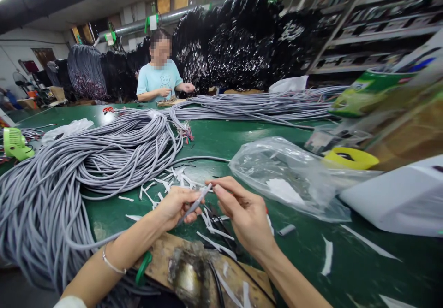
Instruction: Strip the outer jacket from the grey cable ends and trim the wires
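Note:
My left hand (176, 205) is closed around a grey cable (196, 203), its end pointing up and to the right. At that end, the thumb and index finger of my right hand (246, 215) are pinched together. What sits between those fingertips is too small to make out. White paper-like strips (211, 225) and dark tool handles lie on the table below my hands. Nearer to me is a wooden board (162, 257) with a worn metal block (188, 273) on it.
A big heap of grey cables (114, 156) covers the left side of the green table (214, 135). To the right lie a clear plastic bag (277, 174), a yellow tape roll (351, 157) and a white container (401, 192). Across the table sits a person (159, 79) in a light blue shirt.

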### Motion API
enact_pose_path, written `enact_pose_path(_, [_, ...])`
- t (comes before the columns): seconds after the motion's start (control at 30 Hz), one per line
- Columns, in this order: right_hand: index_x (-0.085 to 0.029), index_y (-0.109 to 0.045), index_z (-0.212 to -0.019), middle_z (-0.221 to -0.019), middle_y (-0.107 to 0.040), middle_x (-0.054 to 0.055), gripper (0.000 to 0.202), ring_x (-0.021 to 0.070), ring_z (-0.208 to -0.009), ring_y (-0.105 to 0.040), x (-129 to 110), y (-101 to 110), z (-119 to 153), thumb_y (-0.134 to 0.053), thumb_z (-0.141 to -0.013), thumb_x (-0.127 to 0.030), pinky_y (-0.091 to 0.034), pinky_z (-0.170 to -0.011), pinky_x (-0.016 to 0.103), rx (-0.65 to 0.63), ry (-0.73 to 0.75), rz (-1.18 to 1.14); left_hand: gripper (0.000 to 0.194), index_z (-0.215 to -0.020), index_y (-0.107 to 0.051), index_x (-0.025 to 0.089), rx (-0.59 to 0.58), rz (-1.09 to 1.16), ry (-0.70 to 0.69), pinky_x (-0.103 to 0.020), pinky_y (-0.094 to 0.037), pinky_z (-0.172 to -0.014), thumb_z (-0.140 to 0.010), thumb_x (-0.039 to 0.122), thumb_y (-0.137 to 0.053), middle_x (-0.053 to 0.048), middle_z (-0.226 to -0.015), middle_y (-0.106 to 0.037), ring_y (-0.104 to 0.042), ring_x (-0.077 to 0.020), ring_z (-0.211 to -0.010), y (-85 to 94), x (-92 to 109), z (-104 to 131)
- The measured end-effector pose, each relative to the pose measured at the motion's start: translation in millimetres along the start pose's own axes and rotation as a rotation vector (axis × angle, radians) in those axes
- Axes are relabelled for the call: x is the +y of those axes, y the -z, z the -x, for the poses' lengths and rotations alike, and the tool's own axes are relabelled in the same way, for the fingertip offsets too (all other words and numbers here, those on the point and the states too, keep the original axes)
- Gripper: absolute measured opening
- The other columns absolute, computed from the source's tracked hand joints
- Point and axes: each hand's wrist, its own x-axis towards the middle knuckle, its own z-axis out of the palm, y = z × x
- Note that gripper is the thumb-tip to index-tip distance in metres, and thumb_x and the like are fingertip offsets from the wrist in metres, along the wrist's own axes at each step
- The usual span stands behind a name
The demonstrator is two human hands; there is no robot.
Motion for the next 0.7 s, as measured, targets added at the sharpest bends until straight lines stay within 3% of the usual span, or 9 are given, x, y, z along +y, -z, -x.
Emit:
enact_pose_path(0.2, [-0.022,-0.068,-0.08,-0.087,-0.062,0.006,0.013,0.017,-0.074,-0.059,-4.3,0.1,1.8,-0.06,-0.072,-0.029,-0.046,-0.054,0.024,-0.086,0.104,-0.036,0.025,-0.061,-0.05,0.012,0.001,-0.008,0.035,-0.014,-0.01,-0.027,-0.066,0.033,-0.064,0.006,-0.034,-0.042,-0.028,-0.0014,-0.022,-3.8,-0.5,1.3])
enact_pose_path(0.3, [-0.021,-0.064,-0.096,-0.086,-0.066,0.007,0.029,0.016,-0.062,-0.06,-6.0,-1.5,1.9,-0.061,-0.07,-0.033,-0.047,-0.047,0.024,-0.2,-0.006,0.004,0.018,-0.067,-0.05,0.013,0.004,-0.017,0.092,-0.014,-0.008,-0.028,-0.072,0.028,-0.058,0.008,-0.035,-0.04,-0.025,-0.0009,-0.021,-7.2,0.5,2.1])
enact_pose_path(0.4, [-0.017,-0.061,-0.106,-0.075,-0.067,0.006,0.039,0.0138,-0.049,-0.056,-3.9,-3.0,0.6,-0.06,-0.071,-0.035,-0.045,-0.043,0.024,-0.217,-0.095,0.104,0.011,-0.079,-0.05,0.013,0.044,0.002,0.076,-0.013,-0.009,-0.028,-0.076,0.024,-0.051,0.007,-0.042,-0.044,-0.024,-0.0003,-0.022,-7.5,0.1,0.4])
enact_pose_path(0.53, [-0.016,-0.068,-0.085,-0.065,-0.064,0.004,0.027,0.0112,-0.04,-0.047,0.9,-3.8,-1.4,-0.051,-0.077,-0.035,-0.038,-0.039,0.024,-0.237,-0.003,0.291,0.023,-0.084,-0.042,0.019,0.136,0.083,-0.023,-0.013,-0.012,-0.03,-0.068,0.023,-0.058,0.007,-0.056,-0.051,-0.03,-0.0005,-0.024,-3.9,-0.2,-2.2])
enact_pose_path(0.7, [-0.018,-0.066,-0.073,-0.065,-0.063,0.005,0.024,0.0161,-0.057,-0.057,2.3,-5.8,-0.1,-0.045,-0.079,-0.025,-0.043,-0.053,0.026,-0.227,0.222,0.455,0.036,-0.084,-0.05,0.016,0.124,0.179,-0.165,-0.014,-0.011,-0.034,-0.058,0.032,-0.069,0.003,-0.064,-0.055,-0.031,0.001,-0.03,-2.6,7.6,4.3])
